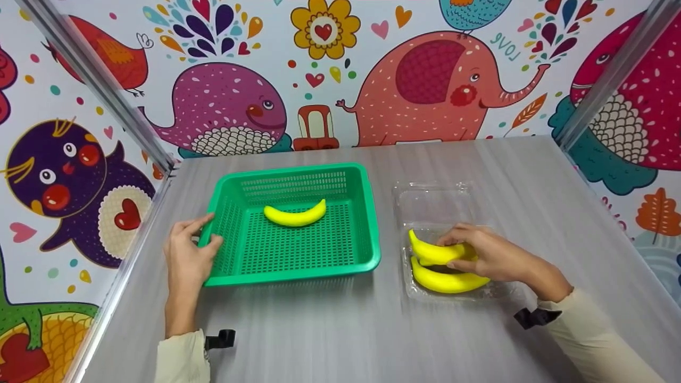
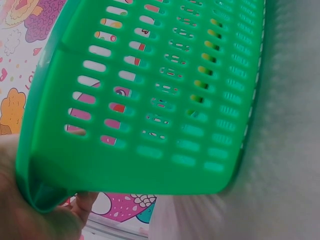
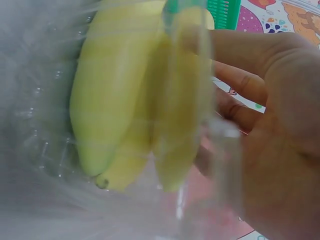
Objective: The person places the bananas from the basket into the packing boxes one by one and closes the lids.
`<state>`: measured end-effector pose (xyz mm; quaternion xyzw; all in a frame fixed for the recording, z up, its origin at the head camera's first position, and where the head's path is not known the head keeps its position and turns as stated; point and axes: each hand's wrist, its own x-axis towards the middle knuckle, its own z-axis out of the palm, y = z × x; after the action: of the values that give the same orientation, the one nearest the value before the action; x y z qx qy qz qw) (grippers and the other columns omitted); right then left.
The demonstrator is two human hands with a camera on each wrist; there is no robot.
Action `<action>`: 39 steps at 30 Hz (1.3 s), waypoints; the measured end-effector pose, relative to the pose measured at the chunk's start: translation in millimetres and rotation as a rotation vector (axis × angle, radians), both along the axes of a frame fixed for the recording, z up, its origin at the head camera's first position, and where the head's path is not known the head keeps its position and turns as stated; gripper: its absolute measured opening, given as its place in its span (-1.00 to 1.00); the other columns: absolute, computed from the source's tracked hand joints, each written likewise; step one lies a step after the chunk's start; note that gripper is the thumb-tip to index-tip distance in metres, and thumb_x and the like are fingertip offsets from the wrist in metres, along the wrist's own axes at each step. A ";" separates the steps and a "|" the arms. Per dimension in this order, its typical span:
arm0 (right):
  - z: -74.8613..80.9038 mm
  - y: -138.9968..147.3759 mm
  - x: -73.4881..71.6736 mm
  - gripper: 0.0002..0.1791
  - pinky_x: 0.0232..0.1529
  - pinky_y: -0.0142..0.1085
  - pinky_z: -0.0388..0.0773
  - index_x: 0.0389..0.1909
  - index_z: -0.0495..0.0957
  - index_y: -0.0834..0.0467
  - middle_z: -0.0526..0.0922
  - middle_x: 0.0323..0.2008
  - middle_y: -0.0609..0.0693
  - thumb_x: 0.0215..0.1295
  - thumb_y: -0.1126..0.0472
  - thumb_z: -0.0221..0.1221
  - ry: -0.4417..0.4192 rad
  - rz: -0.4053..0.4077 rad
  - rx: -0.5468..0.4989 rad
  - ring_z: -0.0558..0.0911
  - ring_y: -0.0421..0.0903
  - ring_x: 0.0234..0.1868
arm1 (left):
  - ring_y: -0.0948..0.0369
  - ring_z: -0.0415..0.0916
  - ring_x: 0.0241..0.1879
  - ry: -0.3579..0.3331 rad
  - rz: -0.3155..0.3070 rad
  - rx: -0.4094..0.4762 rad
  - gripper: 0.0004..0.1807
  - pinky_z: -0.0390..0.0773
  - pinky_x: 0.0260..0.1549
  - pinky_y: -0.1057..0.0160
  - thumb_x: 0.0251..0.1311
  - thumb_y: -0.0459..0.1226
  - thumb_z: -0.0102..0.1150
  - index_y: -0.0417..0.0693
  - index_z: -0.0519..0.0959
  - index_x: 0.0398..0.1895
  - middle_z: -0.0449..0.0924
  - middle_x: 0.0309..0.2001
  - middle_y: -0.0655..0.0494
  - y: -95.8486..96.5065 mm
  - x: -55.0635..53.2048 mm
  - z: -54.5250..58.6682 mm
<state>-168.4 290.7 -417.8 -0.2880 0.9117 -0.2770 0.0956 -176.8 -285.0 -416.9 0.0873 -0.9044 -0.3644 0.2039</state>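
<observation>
A green plastic basket (image 1: 292,275) with slotted walls stands left of centre, one yellow banana (image 1: 295,217) lying on its mesh floor. My left hand (image 1: 187,254) grips the basket's left rim, and the left wrist view shows the hand around a rim corner. To the right, a clear plastic clamshell container (image 1: 433,205) lies with its lid folded back. Inside it, my right hand (image 1: 492,252) pinches the upper banana (image 1: 428,252) between thumb and fingers. Just in front of that lies a lower banana (image 1: 447,282). Through the clear wall, the right wrist view shows the bananas (image 3: 112,90) close together.
The grey wood-grain table (image 1: 330,335) runs under everything. Behind it rises a wall (image 1: 319,80) printed with cartoon animals, and metal posts (image 1: 106,80) stand at both back corners. A strip of tabletop separates basket and container.
</observation>
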 end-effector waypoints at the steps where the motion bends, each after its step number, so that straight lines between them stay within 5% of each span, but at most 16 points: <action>1: -0.5 0.0 -0.1 -0.58 0.20 -0.19 0.68 0.23 0.72 -0.04 0.72 0.15 -0.16 0.38 0.21 0.46 0.002 0.000 -0.001 0.64 -0.14 0.11 | -0.03 0.55 0.02 -0.004 0.000 0.002 -0.52 0.41 -0.08 0.15 0.31 -0.45 0.31 -0.10 0.72 0.31 0.61 0.13 -0.19 0.1 0.0 0.1; 18: -1.3 0.4 1.7 -0.55 0.25 -0.17 0.67 0.24 0.68 -0.02 0.72 0.20 -0.13 0.36 0.21 0.47 0.006 -0.024 -0.020 0.64 -0.11 0.15 | -0.04 0.57 -0.01 0.005 0.002 0.007 -0.51 0.43 -0.10 0.13 0.29 -0.44 0.31 -0.10 0.73 0.30 0.61 0.13 -0.21 -0.9 0.4 -0.9; 31: 12.3 -7.0 3.7 -0.56 0.29 0.09 0.66 0.28 0.65 0.00 0.71 0.27 -0.02 0.43 0.15 0.42 -0.033 -0.039 -0.027 0.65 0.08 0.27 | -0.03 0.57 -0.01 0.004 -0.006 0.014 -0.51 0.40 -0.12 0.23 0.30 -0.44 0.33 -0.08 0.73 0.31 0.62 0.14 -0.20 -1.0 -0.2 -2.0; 39: 26.9 -29.5 -1.7 -0.57 0.33 0.12 0.64 0.26 0.68 -0.01 0.75 0.23 -0.10 0.40 0.22 0.44 0.079 -0.017 -0.053 0.67 0.03 0.31 | -0.05 0.58 0.00 0.004 -0.002 0.016 -0.51 0.44 -0.08 0.13 0.29 -0.45 0.31 -0.08 0.73 0.30 0.62 0.13 -0.21 -1.1 0.0 -1.4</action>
<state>-170.1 261.2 -390.8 -0.2934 0.9096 -0.2901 0.0497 -176.8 -286.1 -418.4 0.0872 -0.9012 -0.3721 0.2044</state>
